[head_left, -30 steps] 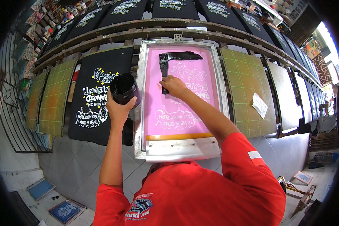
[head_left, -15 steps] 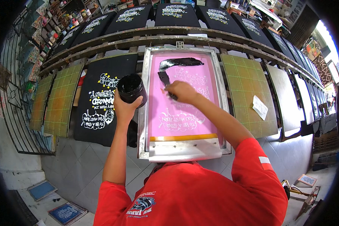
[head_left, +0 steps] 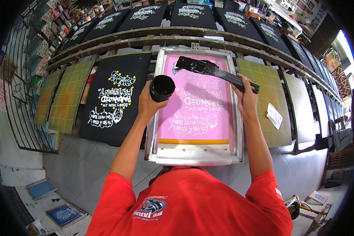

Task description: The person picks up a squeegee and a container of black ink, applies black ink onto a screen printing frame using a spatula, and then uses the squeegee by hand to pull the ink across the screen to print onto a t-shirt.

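My left hand (head_left: 148,104) is wrapped round an open jar of black ink (head_left: 162,87), held above the left edge of a screen printing frame (head_left: 238,133). In my right hand (head_left: 247,100) is a spatula (head_left: 226,75), gripped by its handle over the frame's right edge. Its wide blade, coated in black ink, points left across the far end of the pink mesh (head_left: 192,100). Some black ink shows on the mesh by the blade; the blade hides the rest. A squeegee (head_left: 192,153) with a metal holder and yellow blade lies across the near end.
A black printed shirt (head_left: 139,70) lies on a board left of the frame. To the right, a greenish board (head_left: 263,78) carries a scrap of paper (head_left: 274,116). Wooden rails (head_left: 145,41) run behind, with a row of black printed shirts (head_left: 192,17) beyond them.
My right hand has moved right and swung the spatula, so its blade now points left over the far ink. My left hand has brought the jar rightward, onto the frame's left side.
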The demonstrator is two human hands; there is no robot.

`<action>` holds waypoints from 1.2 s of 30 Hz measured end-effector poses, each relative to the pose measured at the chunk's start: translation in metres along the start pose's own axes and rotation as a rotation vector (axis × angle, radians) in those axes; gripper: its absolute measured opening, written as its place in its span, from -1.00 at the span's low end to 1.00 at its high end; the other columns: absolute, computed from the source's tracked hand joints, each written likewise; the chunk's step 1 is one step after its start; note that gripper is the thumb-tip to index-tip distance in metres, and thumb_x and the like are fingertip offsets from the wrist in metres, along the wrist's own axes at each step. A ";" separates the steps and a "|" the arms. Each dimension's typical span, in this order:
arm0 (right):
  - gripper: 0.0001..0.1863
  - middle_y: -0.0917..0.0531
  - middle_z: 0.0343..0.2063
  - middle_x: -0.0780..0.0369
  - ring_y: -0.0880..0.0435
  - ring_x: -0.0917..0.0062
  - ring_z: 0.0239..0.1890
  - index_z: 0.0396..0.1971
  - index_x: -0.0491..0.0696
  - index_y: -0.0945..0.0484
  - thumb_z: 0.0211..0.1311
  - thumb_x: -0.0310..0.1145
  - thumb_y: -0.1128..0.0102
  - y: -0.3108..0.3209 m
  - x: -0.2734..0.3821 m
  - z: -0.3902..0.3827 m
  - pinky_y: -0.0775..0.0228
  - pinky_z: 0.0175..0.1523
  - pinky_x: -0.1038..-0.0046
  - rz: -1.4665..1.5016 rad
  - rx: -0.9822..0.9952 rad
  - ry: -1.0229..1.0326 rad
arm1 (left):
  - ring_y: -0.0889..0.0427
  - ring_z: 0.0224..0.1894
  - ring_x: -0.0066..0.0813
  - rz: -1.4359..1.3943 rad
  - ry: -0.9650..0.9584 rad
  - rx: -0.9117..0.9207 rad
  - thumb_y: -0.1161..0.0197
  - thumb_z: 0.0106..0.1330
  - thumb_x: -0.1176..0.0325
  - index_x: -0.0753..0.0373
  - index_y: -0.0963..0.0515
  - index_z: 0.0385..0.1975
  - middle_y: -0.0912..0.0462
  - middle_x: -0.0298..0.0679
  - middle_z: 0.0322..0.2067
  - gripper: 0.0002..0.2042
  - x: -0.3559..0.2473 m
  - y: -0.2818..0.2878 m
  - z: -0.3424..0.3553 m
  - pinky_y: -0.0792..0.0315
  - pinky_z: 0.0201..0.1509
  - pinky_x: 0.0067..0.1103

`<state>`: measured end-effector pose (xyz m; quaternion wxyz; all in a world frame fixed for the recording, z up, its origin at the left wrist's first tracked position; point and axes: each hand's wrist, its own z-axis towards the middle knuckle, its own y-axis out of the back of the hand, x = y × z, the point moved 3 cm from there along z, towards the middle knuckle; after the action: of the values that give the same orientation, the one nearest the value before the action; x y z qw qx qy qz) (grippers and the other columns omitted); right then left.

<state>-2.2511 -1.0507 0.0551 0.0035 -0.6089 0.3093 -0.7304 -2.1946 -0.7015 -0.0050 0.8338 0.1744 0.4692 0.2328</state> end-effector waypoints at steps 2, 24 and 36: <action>-0.70 -0.62 -0.18 0.11 -0.66 0.47 -0.21 -0.15 -0.28 -0.55 0.34 -0.31 -0.12 -0.001 0.012 -0.020 -0.62 -0.13 0.48 -0.035 0.042 -0.016 | -0.59 -0.04 -0.07 0.025 -0.097 0.012 -0.59 -0.28 0.26 0.30 -0.36 0.08 -0.57 -0.02 -0.08 -0.19 0.001 -0.003 0.000 -0.49 0.05 -0.36; -0.72 -0.60 -0.16 0.15 -0.62 0.44 -0.12 -0.12 -0.20 -0.55 0.34 -0.30 -0.14 -0.034 -0.047 -0.072 -0.56 -0.01 0.40 0.188 0.086 -0.270 | -0.61 -0.02 -0.22 -0.020 -0.185 0.069 -0.62 -0.34 0.31 0.39 -0.32 0.13 -0.57 -0.01 -0.06 -0.10 -0.020 -0.004 0.005 -0.48 0.10 -0.44; -0.70 -0.61 -0.17 0.10 -0.65 0.37 -0.18 -0.09 -0.25 -0.52 0.37 -0.31 -0.09 -0.007 -0.064 -0.075 -0.57 -0.03 0.37 0.228 0.053 -0.231 | -0.61 -0.01 -0.26 0.029 -0.111 0.067 -0.62 -0.32 0.28 0.41 -0.33 0.13 -0.58 -0.01 -0.05 -0.10 -0.006 -0.007 0.004 -0.47 0.11 -0.46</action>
<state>-2.2990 -0.9874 -0.0033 0.1377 -0.6496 0.3546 -0.6583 -2.1924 -0.7113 -0.0027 0.8489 0.2215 0.4270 0.2190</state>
